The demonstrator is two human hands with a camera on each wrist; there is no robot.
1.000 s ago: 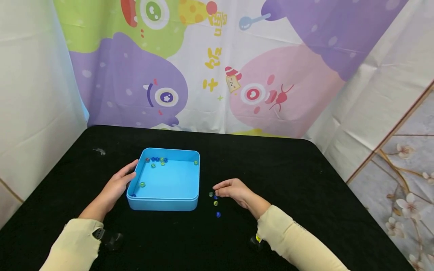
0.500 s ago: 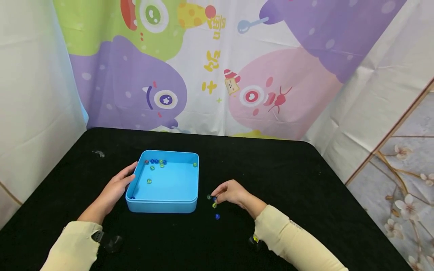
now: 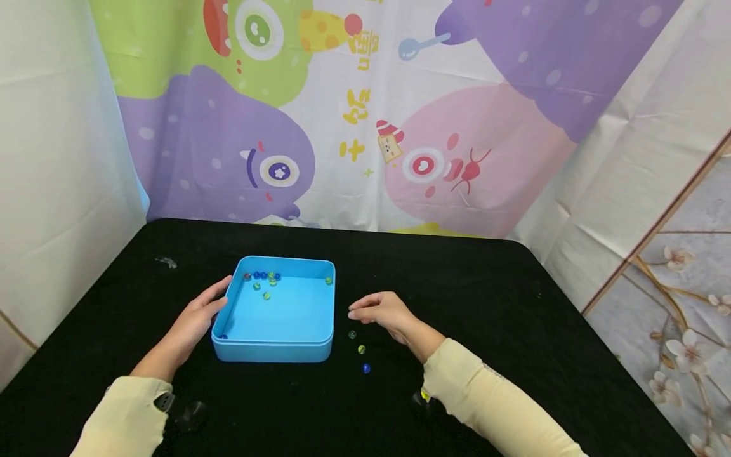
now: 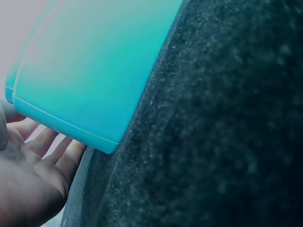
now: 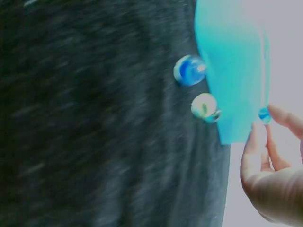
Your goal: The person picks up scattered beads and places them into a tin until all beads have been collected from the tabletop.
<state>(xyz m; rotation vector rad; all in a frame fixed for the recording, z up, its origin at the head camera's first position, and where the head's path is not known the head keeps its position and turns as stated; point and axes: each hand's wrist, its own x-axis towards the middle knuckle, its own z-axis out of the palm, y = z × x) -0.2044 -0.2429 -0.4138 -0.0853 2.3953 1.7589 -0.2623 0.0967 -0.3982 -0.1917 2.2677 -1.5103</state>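
My left hand (image 3: 193, 324) rests against the left wall of a square blue box (image 3: 273, 352), fingers extended along its side in the left wrist view. Several glass marbles lie inside, mostly along the far wall; a yellow-green marble (image 3: 266, 296) sits nearer the middle. To the right of the box, my right hand (image 3: 391, 315) is raised over the table. Thumb and fingertips pinch a small blue marble (image 5: 263, 115), clear in the right wrist view. Below that hand, a clear greenish marble (image 3: 352, 334), a yellow-green swirled marble (image 3: 362, 349) and a blue marble (image 3: 366, 368) lie in a loose line.
Black cloth covers the table (image 3: 457, 285). A small clear scrap (image 3: 167, 262) lies near its far left. A cartoon-printed curtain (image 3: 354, 190) hangs behind the far edge, with white cloth on both sides.
My right hand has picked a blue marble out of the group on the table and lifted it. In the box, one yellow-green marble has rolled toward the far wall. The left hand stays put.
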